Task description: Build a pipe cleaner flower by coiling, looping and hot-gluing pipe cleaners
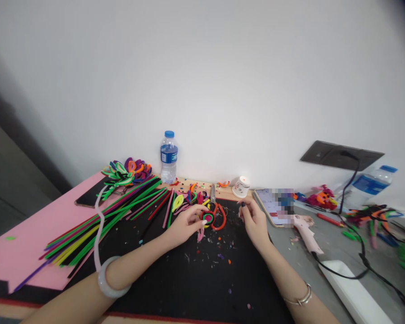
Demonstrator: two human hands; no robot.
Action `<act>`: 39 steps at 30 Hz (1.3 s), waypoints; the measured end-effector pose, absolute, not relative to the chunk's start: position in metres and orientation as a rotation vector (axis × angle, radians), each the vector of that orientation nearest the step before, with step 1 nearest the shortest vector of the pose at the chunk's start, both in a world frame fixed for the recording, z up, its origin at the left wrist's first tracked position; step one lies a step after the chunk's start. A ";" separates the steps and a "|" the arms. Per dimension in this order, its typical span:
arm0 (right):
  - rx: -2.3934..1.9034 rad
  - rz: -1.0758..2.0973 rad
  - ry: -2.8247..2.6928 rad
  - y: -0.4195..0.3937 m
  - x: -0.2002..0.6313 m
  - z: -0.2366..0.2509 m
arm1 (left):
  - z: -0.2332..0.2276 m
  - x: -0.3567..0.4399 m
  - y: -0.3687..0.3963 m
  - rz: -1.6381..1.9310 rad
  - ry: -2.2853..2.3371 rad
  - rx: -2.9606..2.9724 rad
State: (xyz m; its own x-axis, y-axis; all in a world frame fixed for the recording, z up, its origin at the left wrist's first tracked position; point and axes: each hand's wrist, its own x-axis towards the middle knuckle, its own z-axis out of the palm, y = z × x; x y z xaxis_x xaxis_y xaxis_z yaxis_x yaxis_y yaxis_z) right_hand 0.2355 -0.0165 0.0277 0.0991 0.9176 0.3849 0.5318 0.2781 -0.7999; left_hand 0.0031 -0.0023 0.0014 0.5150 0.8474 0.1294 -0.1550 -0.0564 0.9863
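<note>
My left hand point(189, 223) pinches a small round coil of fuzzy pipe cleaner point(208, 218), with green, pink and dark rings, above the black mat point(202, 279). Behind the coil lie scissors point(219, 220) with orange-red handles, their blades toward the wall. Off to the right, my right hand point(255, 221) is raised over the mat's edge with fingers drawn together. A small dark spot shows at its fingertips; I cannot tell what it is. Cut pipe cleaner pieces point(178, 201) lie beyond my left hand.
Long pipe cleaners point(97, 234) spread across a pink sheet point(30, 238) at left, near finished fuzzy flowers point(131, 170). A water bottle point(169, 157) and paper cup point(240, 186) stand by the wall. A phone point(270, 207), glue gun point(307, 236), its cable and a white tray point(353, 292) occupy the right.
</note>
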 end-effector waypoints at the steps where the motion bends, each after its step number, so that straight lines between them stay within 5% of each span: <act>1: -1.382 0.493 -1.561 -0.016 0.237 0.027 | 0.001 0.003 -0.002 0.933 0.662 1.390; 17: -1.257 0.733 -1.993 -0.034 0.202 0.017 | -0.001 0.004 -0.002 0.902 0.615 1.405; 39: -1.232 0.952 -1.739 -0.040 0.189 0.008 | 0.012 0.000 -0.011 0.815 0.797 1.816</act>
